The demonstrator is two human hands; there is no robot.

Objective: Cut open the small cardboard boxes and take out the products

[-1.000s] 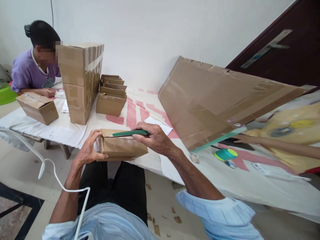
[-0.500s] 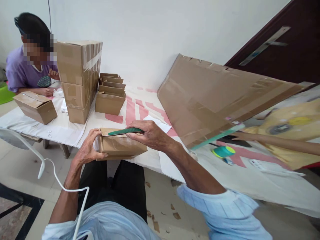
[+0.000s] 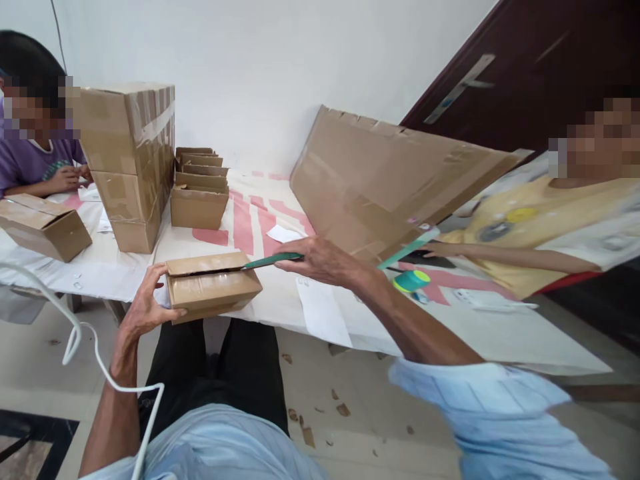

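Observation:
A small cardboard box (image 3: 215, 293) sits at the table's front edge, a dark slit showing along the seam between its top flaps. My left hand (image 3: 150, 303) grips the box's left end, fingers on top and thumb on the near side. In my right hand (image 3: 320, 259) is a green-handled utility knife (image 3: 275, 259), held nearly level. Its tip is at the right end of the slit. What the box holds is hidden.
Taped boxes stand stacked (image 3: 133, 167) at the left, beside open-topped boxes (image 3: 199, 207). A large cardboard sheet (image 3: 380, 180) leans behind. One person sits at the far left, another at the right near a teal tape roll (image 3: 411, 281). A white cable (image 3: 107, 373) crosses my left arm.
The knife has moved along the box top from the left end to the right end, and the seam now gapes. My view has turned right.

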